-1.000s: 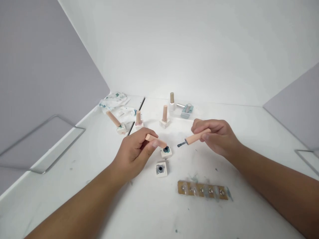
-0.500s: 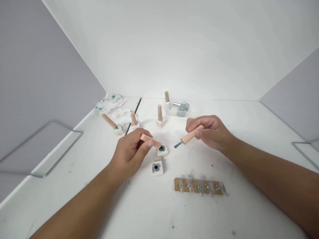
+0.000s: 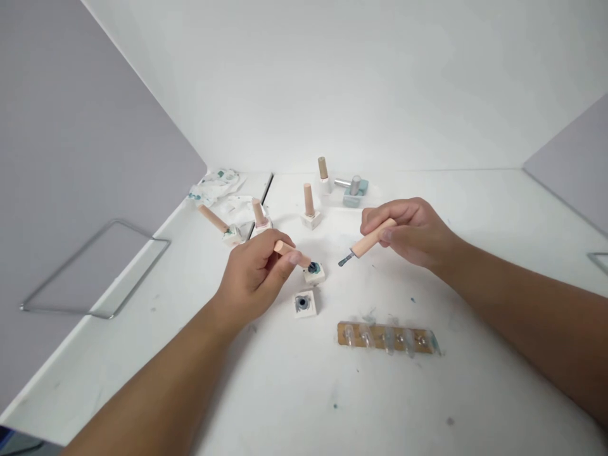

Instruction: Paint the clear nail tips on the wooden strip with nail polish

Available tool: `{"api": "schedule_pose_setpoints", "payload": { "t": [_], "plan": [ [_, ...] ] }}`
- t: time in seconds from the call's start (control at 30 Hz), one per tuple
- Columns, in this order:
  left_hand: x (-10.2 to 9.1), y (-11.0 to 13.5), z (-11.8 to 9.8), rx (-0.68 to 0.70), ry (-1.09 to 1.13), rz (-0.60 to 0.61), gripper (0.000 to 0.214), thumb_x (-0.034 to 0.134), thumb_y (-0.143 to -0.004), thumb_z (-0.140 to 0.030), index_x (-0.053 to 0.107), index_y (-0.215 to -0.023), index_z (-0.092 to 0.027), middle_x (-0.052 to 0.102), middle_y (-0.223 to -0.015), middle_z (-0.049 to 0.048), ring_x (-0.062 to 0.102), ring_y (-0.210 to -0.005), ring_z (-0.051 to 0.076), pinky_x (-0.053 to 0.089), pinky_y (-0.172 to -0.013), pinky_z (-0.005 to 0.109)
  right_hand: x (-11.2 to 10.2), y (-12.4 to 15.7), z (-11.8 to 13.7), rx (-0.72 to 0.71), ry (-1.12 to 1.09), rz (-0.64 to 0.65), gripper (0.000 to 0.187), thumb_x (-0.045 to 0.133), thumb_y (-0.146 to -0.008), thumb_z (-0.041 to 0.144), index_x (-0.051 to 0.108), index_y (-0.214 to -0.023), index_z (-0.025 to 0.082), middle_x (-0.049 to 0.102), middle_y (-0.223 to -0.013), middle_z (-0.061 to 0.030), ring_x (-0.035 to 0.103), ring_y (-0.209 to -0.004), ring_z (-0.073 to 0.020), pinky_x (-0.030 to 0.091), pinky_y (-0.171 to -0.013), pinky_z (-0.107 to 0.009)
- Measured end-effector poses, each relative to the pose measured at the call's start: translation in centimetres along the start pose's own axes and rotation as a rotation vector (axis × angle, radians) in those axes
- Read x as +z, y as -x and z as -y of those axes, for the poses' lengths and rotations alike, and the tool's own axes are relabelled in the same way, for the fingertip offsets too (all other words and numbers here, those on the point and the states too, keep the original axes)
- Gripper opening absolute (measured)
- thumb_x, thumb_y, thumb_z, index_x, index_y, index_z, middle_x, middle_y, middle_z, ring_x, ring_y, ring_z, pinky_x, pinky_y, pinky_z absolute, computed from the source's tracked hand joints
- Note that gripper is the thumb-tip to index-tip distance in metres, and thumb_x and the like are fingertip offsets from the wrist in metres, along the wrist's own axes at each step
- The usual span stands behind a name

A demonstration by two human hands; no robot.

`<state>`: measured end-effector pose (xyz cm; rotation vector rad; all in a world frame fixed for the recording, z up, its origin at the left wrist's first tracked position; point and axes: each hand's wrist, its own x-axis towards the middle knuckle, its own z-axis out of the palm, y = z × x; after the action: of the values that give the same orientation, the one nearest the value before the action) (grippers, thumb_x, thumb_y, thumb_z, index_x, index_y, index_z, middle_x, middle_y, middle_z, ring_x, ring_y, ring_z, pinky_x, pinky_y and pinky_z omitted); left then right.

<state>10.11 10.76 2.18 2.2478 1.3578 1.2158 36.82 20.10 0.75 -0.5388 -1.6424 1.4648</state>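
Note:
My left hand [image 3: 256, 272] pinches a peach-coloured nail polish cap brush [image 3: 291, 254], its tip dipped into a small open white square bottle [image 3: 315, 272] of teal polish. My right hand [image 3: 408, 233] grips a second peach cap brush [image 3: 368, 243], whose grey-blue bristles hang in the air just right of that bottle. A second open square bottle [image 3: 304, 303] with greyish polish stands just in front. A brown strip with several clear false nails [image 3: 386, 337] lies nearer to me on the white table [image 3: 285, 392].
Behind the hands stand three capped polish bottles [image 3: 310, 209], with one more tipped bottle [image 3: 223, 228] to the left. A pale blue bottle with a silver cap [image 3: 354, 188] and stained crumpled tissues [image 3: 216, 183] lie at the back. Grey wire frames lean on the side walls.
The camera view has shifted slightly. My left hand has lowered its brush tip into the teal bottle. My right hand stays hovering with its brush.

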Motion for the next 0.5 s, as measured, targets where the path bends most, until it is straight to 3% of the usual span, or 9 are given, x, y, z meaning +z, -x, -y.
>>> {"api": "schedule_pose_setpoints", "payload": {
  "t": [0.27,0.5],
  "plan": [
    [0.29,-0.28,-0.14,-0.021,-0.081,0.052,0.021,0.056,-0.095,-0.034,0.064,-0.082,-0.020,0.058,-0.064,-0.0008,0.040,-0.049,0.009,0.033,-0.048,0.024,-0.15,-0.09,-0.09,-0.022,-0.018,0.036,0.008,0.075,-0.072,0.018,0.078,-0.080,0.020,0.065,-0.063,0.0001,0.053,-0.059,-0.0109,0.040,-0.054,-0.026],
    [0.12,-0.31,-0.27,-0.011,-0.039,0.005,0.020,0.056,-0.095,-0.031,0.068,-0.083,-0.020,0.061,-0.068,0.0007,0.042,-0.053,0.011,0.034,-0.051,0.025,0.08,0.09,0.34,-0.023,-0.025,0.046,0.012,0.069,-0.072,0.014,0.077,-0.079,0.019,0.063,-0.063,0.0008,0.052,-0.059,-0.0104,0.039,-0.055,-0.026]
  ]
}}
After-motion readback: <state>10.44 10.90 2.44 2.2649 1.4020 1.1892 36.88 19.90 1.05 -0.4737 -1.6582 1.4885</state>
